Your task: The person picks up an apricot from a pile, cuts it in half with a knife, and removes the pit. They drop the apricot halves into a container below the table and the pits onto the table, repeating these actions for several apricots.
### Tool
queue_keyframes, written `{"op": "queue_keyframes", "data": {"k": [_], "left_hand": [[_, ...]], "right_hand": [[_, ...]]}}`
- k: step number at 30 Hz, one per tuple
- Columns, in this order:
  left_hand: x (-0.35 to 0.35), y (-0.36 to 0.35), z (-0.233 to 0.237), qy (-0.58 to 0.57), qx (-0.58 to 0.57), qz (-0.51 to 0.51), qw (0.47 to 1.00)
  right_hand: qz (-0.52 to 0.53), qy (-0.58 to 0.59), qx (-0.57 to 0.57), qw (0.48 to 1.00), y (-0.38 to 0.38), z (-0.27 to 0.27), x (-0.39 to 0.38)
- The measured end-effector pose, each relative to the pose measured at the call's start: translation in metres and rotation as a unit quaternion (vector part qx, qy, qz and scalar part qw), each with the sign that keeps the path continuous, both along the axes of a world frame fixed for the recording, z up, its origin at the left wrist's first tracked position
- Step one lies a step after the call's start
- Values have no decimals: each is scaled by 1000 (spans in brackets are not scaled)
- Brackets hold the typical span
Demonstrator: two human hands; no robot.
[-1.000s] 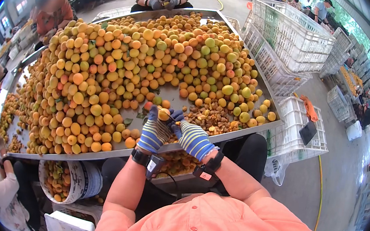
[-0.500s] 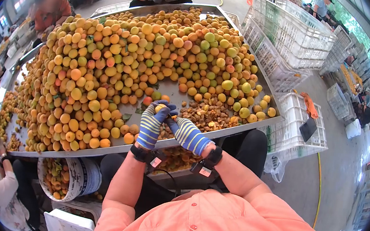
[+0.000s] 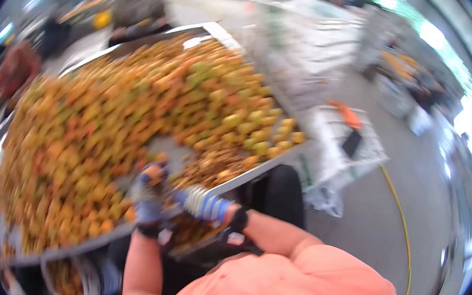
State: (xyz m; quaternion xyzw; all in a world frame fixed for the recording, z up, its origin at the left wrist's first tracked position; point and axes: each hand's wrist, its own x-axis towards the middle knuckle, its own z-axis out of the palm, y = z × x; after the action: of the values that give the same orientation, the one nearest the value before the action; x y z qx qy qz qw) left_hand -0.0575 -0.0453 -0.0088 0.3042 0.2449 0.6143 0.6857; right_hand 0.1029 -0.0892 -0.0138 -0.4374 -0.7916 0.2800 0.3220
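Note:
Motion smears the whole view. My left hand (image 3: pixel 150 195), in a striped glove, is closed around an orange-yellow apricot (image 3: pixel 155 174) at the table's near edge. Just to its right, my right hand (image 3: pixel 204 203), gloved in blue and white stripes, has its fingers curled towards the left one; what they hold, if anything, is too blurred to make out. Beyond both hands, a large heap of apricots (image 3: pixel 106 115) covers much of the metal-rimmed table (image 3: pixel 253 177). A pile of brown pits (image 3: pixel 213 165) lies close beyond my right hand.
White plastic crates (image 3: pixel 318 40) are stacked right of the table. A nearer crate (image 3: pixel 329 149) carries an orange cloth (image 3: pixel 344 114) and a dark flat object (image 3: pixel 352 143). A yellow hose (image 3: pixel 398 207) crosses the floor. Below the table stands a fruit-filled bucket (image 3: pixel 93 283). Other people sit across the table.
My view has swung, so the table and crates appear shifted left and tilted. Both hands appear farther left and lower, with a slightly wider gap between them.

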Motion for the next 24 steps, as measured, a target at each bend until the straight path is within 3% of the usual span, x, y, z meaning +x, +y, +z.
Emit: {"op": "queue_keyframes", "data": {"k": [2, 3, 4, 5, 6, 8, 10, 14, 18, 22, 24], "left_hand": [[0, 8, 18, -87, -100, -98, 986], [-25, 26, -28, -101, -48, -106, 988], [-20, 36, -39, -80, -10, -90, 993], [-16, 44, -50, -60, 26, -71, 995], [-4, 30, -29, 0, 47, -29, 998], [10, 20, -13, 142, 58, 13, 988], [28, 4, -5, 239, 136, 70, 959], [25, -1, -6, 298, 160, 82, 938], [21, 1, -5, 219, 176, 64, 958], [13, 9, -9, 144, 186, 8, 972], [8, 11, -11, 129, 184, -12, 974]], "right_hand": [[-70, 62, -95, 991, -6, 7, 14], [-110, 83, -147, 980, -6, 23, 7], [-140, 109, -198, 964, -1, 27, 2], [-165, 107, -169, 966, 10, 16, 0], [-183, 107, -144, 967, 20, 9, 1], [-211, 51, -156, 964, 12, 73, 7], [-209, 42, -112, 970, 22, 68, 2], [-102, 149, -201, 963, 30, 65, 1], [-129, 200, -152, 959, 32, 42, -12], [-129, 307, -202, 921, 32, 33, -22], [-132, 297, -177, 929, 28, 35, -23]]}}
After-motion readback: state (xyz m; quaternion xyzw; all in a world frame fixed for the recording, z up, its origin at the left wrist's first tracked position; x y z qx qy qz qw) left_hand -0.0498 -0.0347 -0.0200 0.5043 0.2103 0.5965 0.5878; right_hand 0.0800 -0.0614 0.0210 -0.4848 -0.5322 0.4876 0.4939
